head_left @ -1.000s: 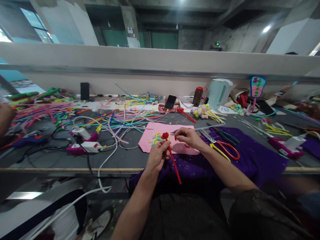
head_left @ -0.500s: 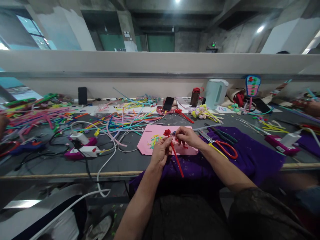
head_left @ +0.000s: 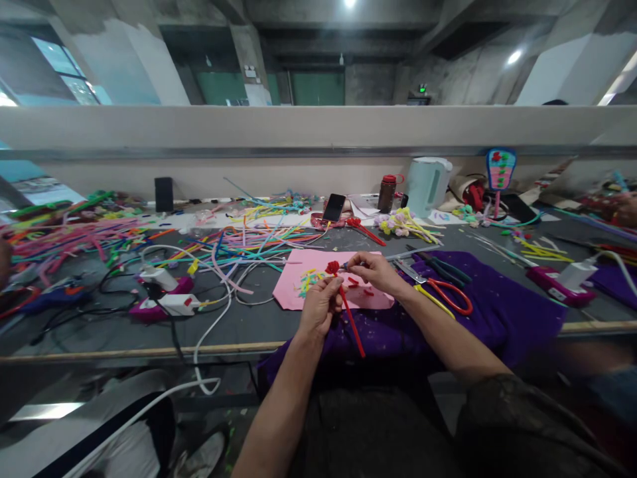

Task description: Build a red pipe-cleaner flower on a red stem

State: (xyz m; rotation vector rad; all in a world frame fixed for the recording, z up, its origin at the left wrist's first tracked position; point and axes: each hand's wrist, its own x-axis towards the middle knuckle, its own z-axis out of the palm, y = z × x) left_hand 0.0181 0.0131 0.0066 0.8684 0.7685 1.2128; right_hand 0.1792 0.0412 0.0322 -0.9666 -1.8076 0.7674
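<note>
My left hand (head_left: 321,304) pinches the red stem of a pipe-cleaner flower (head_left: 332,267) just below its fluffy head. The stem's loose end slants down toward me over the purple cloth (head_left: 502,309). Close to the flower's right side, my right hand (head_left: 372,271) is closed with thumb and fingers together. A small dark bluish tip shows at its fingertips; what it belongs to is not clear. Under both hands lies a pink sheet (head_left: 288,292), bearing yellow and teal snippets (head_left: 309,279) at left and red pieces (head_left: 353,282) at right.
Red-handled scissors (head_left: 450,297) and dark-handled pliers (head_left: 448,269) lie right of my hands. Loose pipe cleaners (head_left: 249,239), white cables (head_left: 229,312) and a power strip (head_left: 149,309) spread leftward. Behind stand a bottle (head_left: 387,194), a kettle (head_left: 426,186) and a phone (head_left: 334,207).
My right hand has shifted slightly left, closer to the flower head, and the bluish tip now shows beside it. The left hand keeps its pinch on the stem.
</note>
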